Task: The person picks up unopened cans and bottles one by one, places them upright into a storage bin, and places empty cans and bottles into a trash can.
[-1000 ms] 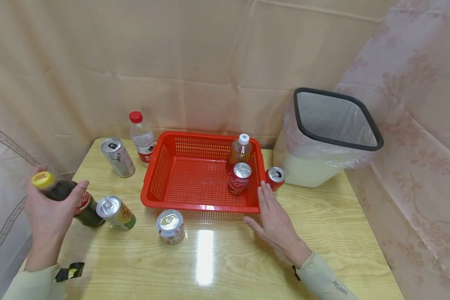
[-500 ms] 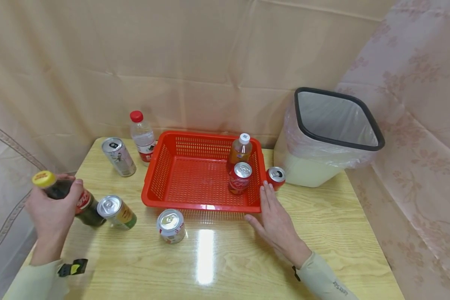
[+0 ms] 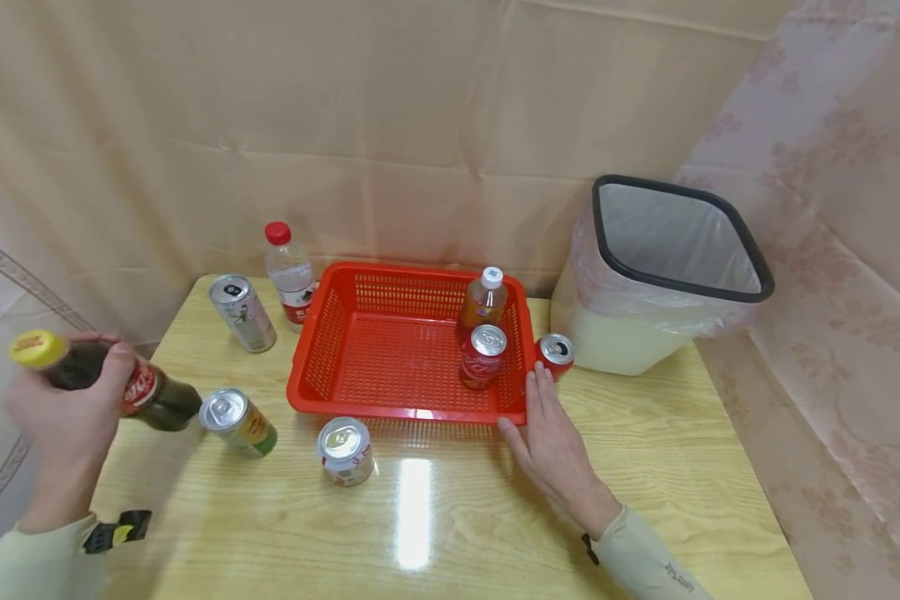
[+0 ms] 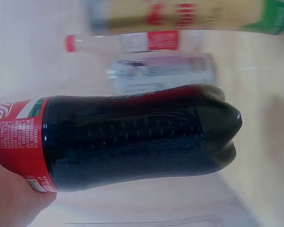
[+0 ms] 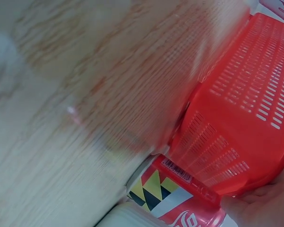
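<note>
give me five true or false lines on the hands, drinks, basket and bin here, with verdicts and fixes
1. The left hand grips the yellow-capped bottle. True.
2. The right hand touches the red basket. True.
3. The red basket holds three cans. False: it holds one red can and one white-capped bottle.
4. Every bottle is inside the red basket. False: the red-capped bottle stands outside it, for one.
5. A plastic liner lines the bin. True.

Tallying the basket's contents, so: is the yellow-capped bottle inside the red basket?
No, the left grip holds the yellow-capped bottle out to the left of the red basket.
</note>
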Demonstrator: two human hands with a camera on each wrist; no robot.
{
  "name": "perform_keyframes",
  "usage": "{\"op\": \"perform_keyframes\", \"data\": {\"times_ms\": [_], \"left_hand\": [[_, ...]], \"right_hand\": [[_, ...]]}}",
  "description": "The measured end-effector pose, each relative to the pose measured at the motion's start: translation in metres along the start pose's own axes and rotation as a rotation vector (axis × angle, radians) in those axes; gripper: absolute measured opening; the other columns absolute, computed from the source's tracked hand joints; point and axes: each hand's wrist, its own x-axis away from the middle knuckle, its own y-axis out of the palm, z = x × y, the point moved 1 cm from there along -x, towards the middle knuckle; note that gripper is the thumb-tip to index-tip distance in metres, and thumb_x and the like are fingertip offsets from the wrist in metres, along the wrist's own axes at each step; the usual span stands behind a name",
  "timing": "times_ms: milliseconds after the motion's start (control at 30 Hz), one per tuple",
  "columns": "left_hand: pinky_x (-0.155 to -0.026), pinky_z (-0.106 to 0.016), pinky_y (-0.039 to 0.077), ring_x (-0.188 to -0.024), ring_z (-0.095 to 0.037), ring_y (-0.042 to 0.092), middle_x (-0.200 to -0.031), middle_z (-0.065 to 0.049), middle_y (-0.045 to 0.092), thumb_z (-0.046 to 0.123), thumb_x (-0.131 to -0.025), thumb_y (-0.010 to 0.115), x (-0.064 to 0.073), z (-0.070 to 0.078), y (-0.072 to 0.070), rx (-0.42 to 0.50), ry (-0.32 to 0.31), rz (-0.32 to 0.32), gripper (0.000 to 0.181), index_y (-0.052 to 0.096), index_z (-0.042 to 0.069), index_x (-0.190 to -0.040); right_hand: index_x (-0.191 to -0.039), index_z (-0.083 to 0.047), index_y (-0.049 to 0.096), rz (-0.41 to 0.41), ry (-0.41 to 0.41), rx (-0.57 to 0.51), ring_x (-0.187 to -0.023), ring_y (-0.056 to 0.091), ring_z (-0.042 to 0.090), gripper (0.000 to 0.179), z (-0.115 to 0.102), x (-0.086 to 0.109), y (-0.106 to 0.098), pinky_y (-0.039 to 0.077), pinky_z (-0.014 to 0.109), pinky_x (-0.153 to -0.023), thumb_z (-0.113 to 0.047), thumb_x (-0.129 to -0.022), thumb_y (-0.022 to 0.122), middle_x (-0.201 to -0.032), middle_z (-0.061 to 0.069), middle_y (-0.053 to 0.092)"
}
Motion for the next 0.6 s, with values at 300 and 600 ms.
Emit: {"op": "perform_keyframes", "data": {"times_ms": [300, 600], "left_hand": [[-0.081, -0.014, 0.048, -0.09, -0.005, 0.066, -0.103, 0.007, 0.07, 0.002, -0.089, 0.066, -0.005, 0.066, -0.005, 0.177, 0.191, -0.074, 0.027, 0.07, 0.0, -0.116], [-0.086, -0.023, 0.053, -0.093, -0.025, 0.069, -0.099, -0.018, 0.073, -0.009, -0.081, 0.069, 0.008, 0.129, 0.024, 0.695, 0.228, -0.153, 0.025, 0.067, -0.016, -0.105]], "right_hand": [[-0.16, 0.009, 0.023, -0.082, 0.092, -0.018, -0.156, 0.019, 0.038, 0.086, -0.003, 0.0, -0.004, 0.033, 0.052, -0.119, -0.053, -0.105, 0.05, -0.17, 0.024, 0.016], [-0.16, 0.008, 0.023, -0.079, 0.086, -0.017, -0.156, 0.019, 0.038, 0.087, -0.004, -0.001, -0.004, 0.035, 0.053, -0.118, -0.053, -0.105, 0.052, -0.17, 0.023, 0.016]]}}
